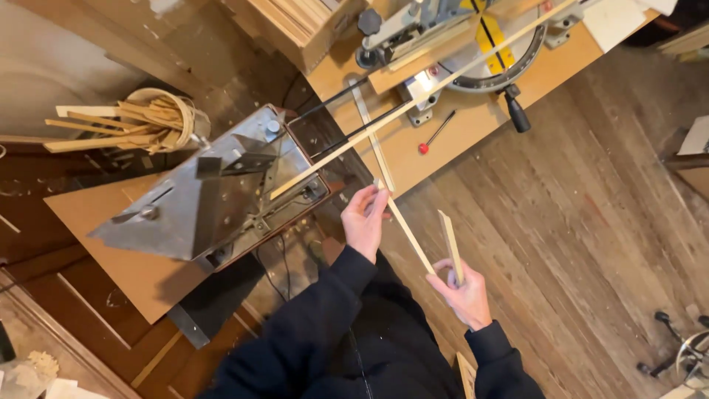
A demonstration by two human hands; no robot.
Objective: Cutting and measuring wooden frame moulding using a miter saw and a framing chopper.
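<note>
Wood strips in both hands, beside the table.
Left hand (364, 220) fingers pinch thin strip (408, 230), long axis running toward right hand (464, 294), clamped on short slat (451, 246).

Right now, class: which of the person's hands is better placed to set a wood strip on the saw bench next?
Probably the left hand. It pinches the thin strip at its far end, right beside the bench. The right hand holds a shorter piece farther back, over the floor.
</note>
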